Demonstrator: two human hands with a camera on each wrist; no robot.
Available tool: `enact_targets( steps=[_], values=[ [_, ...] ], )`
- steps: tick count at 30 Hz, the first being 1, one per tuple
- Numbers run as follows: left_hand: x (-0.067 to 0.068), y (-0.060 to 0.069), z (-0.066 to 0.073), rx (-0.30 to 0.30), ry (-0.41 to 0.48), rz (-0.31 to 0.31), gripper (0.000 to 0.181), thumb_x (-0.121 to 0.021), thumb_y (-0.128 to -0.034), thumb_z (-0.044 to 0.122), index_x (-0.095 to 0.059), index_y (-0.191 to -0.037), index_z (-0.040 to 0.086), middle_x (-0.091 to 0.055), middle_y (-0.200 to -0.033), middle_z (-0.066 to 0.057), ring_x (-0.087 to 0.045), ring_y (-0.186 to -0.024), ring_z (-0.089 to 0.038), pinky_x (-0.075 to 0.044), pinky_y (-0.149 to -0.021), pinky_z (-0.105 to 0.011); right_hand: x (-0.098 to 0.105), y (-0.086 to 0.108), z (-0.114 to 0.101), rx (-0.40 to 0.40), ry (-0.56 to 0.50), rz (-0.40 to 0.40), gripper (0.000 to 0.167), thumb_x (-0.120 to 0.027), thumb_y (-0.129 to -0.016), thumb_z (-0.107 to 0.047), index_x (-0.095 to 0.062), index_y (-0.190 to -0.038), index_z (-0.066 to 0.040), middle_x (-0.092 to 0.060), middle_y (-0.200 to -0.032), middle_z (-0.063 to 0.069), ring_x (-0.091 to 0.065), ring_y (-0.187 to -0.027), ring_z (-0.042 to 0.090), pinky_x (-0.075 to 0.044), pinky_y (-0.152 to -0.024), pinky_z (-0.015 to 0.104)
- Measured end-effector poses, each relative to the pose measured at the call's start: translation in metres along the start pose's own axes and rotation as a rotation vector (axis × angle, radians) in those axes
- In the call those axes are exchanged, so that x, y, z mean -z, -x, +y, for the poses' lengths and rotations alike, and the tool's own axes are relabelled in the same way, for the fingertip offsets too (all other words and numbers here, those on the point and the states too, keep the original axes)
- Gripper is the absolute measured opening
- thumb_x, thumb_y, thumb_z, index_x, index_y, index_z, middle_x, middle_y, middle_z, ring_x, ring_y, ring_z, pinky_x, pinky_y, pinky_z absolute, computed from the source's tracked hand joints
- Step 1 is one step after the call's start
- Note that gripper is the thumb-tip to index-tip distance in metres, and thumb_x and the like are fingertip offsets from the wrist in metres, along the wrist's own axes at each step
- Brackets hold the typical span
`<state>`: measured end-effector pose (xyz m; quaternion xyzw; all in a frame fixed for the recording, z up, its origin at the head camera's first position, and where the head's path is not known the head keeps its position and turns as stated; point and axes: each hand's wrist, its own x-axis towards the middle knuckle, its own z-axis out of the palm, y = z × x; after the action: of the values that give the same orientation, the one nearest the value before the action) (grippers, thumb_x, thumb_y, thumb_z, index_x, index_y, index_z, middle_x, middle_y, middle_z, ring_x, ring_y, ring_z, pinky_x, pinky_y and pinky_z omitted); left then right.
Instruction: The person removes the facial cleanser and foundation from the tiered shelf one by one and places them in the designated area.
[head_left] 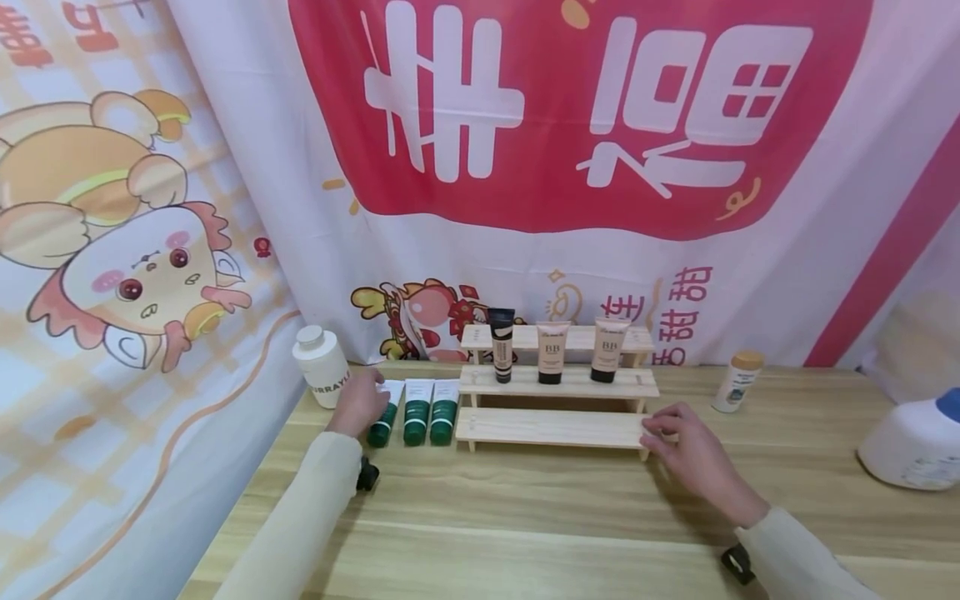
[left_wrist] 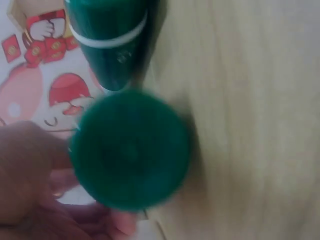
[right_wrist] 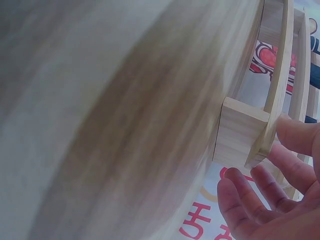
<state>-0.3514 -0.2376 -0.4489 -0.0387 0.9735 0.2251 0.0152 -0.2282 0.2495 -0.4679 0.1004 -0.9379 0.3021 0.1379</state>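
Note:
In the head view my left hand (head_left: 358,406) grips the leftmost of three white-and-green tubes (head_left: 380,428), which stands cap down on the table. Its round green cap (left_wrist: 131,150) fills the middle of the left wrist view, with fingers beside and below it. The other two tubes, a middle one (head_left: 417,417) and a right one (head_left: 444,417), stand alongside. To their right is a three-step wooden display rack (head_left: 551,428). My right hand (head_left: 690,446) pinches the right end of its lowest step, thumb on top (right_wrist: 295,135) and fingers underneath.
On the rack's middle step stand a black-topped tube (head_left: 502,346) and two beige BB tubes, one central (head_left: 551,354) and one right (head_left: 608,352). A white bottle (head_left: 321,367) is behind my left hand. Farther right are a tan-capped bottle (head_left: 738,383) and a large blue-capped jug (head_left: 911,446).

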Motion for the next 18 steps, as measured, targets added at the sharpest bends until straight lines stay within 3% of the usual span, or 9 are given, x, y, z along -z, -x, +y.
enact_targets(
  steps=[4,13,16,18],
  values=[
    [0.000,0.007,0.000,-0.027,-0.078,-0.017,0.038,-0.065,-0.0884,0.020,-0.058,-0.117,-0.004,-0.060,-0.110,-0.023,-0.057,-0.089,-0.030,-0.048,-0.079,-0.045,0.001,0.000,0.000,-0.004,0.007,-0.002,0.025,-0.073,-0.083,-0.012,-0.068,-0.104,0.001,-0.054,-0.104,0.011,-0.058,-0.090,0.030,-0.052,-0.076,0.045],
    [0.000,0.009,0.007,-0.016,-0.079,0.006,0.039,-0.063,-0.0898,0.021,-0.058,-0.114,-0.008,-0.061,-0.107,-0.025,-0.059,-0.091,-0.033,-0.049,-0.080,-0.047,0.000,-0.001,0.003,0.004,0.003,0.000,0.024,-0.073,-0.083,-0.012,-0.069,-0.104,0.000,-0.054,-0.104,0.010,-0.058,-0.091,0.029,-0.052,-0.076,0.045],
    [0.002,0.013,0.011,-0.026,-0.076,0.060,0.040,-0.060,-0.0916,0.024,-0.057,-0.115,-0.008,-0.060,-0.108,-0.025,-0.058,-0.094,-0.036,-0.048,-0.082,-0.048,0.000,-0.001,0.004,0.001,-0.003,-0.004,0.024,-0.073,-0.083,-0.012,-0.069,-0.104,0.000,-0.054,-0.104,0.010,-0.058,-0.091,0.029,-0.052,-0.077,0.045],
    [0.006,0.019,0.021,-0.065,-0.059,0.119,0.041,-0.058,-0.0928,0.026,-0.057,-0.118,-0.006,-0.058,-0.112,-0.026,-0.056,-0.101,-0.038,-0.046,-0.086,-0.050,-0.001,-0.001,0.004,-0.002,-0.007,-0.009,0.025,-0.073,-0.083,-0.012,-0.069,-0.104,0.000,-0.053,-0.104,0.010,-0.058,-0.092,0.030,-0.052,-0.077,0.045]
  ],
)
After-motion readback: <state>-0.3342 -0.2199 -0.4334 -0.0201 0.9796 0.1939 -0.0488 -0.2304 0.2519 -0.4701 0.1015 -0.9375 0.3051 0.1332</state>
